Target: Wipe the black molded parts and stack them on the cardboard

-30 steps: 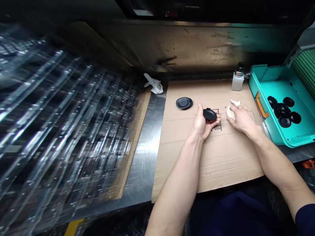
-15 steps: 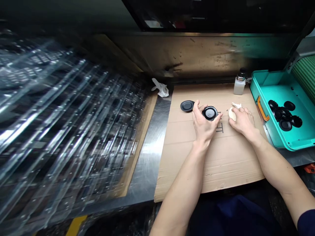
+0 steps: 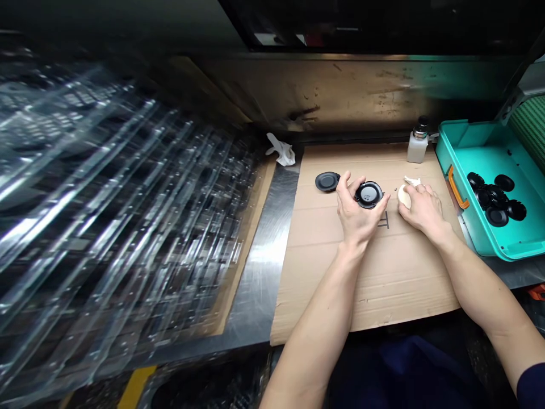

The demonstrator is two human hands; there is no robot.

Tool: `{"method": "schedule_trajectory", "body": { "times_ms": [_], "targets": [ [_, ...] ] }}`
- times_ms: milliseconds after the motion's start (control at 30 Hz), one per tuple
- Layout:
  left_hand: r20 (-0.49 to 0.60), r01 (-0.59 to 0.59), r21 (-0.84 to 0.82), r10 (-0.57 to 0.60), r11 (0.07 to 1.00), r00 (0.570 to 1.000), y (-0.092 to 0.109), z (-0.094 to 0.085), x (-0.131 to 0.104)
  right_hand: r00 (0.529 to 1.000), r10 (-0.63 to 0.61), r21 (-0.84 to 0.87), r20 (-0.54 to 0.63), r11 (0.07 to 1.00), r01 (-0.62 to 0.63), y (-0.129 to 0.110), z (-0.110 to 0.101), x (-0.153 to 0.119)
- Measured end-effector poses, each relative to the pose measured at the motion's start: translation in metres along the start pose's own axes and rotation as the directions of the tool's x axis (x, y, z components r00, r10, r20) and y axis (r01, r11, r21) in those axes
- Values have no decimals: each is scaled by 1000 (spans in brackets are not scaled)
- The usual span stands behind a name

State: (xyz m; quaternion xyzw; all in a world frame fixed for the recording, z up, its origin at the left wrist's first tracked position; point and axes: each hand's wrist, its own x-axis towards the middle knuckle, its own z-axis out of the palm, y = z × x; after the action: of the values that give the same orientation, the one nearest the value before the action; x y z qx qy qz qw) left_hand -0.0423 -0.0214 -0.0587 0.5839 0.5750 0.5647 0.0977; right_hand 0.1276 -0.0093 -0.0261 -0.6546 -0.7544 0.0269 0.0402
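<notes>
My left hand (image 3: 355,215) grips a round black plastic part (image 3: 369,195) with a raised rim and a shiny recessed middle. The part is held just over the cardboard sheet (image 3: 315,272). To the right, my right hand (image 3: 423,209) has its fingers closed on a round cream-coloured pad (image 3: 404,196); its exact kind I cannot make out. Beyond the right fingertips lies a crumpled white scrap (image 3: 412,181). Another round black part (image 3: 327,182) rests on the cardboard, just left of my left hand.
A teal bin (image 3: 481,227) with an orange handle holds several black round parts (image 3: 496,196). At the back stands a small bottle (image 3: 417,145) with a dark cap. A crumpled white cloth or glove (image 3: 281,150) lies behind left. Stacked clear plastic trays (image 3: 140,227) fill the left side.
The whole view has shifted slightly, so everything appears a little to the right. Both hands keep their hold, with hardly any movement relative to the cardboard.
</notes>
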Motion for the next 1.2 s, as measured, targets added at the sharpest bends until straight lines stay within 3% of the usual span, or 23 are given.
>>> {"method": "schedule_trajectory", "body": {
  "times_ms": [300, 400, 467, 533, 600, 633, 767, 867, 967, 1133, 1200],
  "targets": [
    [13, 14, -40, -14, 999, 1000, -1, 3, -3, 1000, -3, 18, -19, 1000, 3, 1, 3, 1],
    [50, -8, -36, 9, 999, 999, -6, -4, 6, 1000, -10, 25, -25, 1000, 10, 1, 2, 1],
    [26, 102, -66, -101, 993, 995, -18, -17, 22, 1000, -1, 34, -28, 999, 2, 2, 2, 0],
    [-52, 292, -66, -296, 954, 954, -35, -36, 44, 1000, 4, 48, -23, 999, -3, 4, 2, 0],
    [-114, 419, 40, -412, 907, 904, -54, -54, 69, 1000, -1, 65, -20, 998, 2, 6, 3, 0],
    [-116, 430, 131, -417, 893, 901, -62, -61, 80, 1000, -4, 72, -22, 997, 6, 7, 4, 0],
    [65, 291, 482, -365, 826, 929, -81, -64, 108, 999, -4, 82, -39, 997, 7, 10, 7, -1],
    [197, 224, 633, -433, 741, 879, -82, -49, 111, 1000, -1, 94, -31, 996, 4, 12, 5, -3],
    [247, 188, 693, -474, 696, 845, -78, -37, 107, 999, -9, 108, -35, 994, 12, 14, 4, -6],
    [211, 203, 732, -499, 651, 841, -64, -32, 109, 999, -29, 148, -32, 988, 33, 20, 5, -1],
    [257, 160, 722, -477, 673, 840, -56, -33, 108, 1000, -27, 172, -16, 985, 29, 19, 1, -1]
  ]
}}
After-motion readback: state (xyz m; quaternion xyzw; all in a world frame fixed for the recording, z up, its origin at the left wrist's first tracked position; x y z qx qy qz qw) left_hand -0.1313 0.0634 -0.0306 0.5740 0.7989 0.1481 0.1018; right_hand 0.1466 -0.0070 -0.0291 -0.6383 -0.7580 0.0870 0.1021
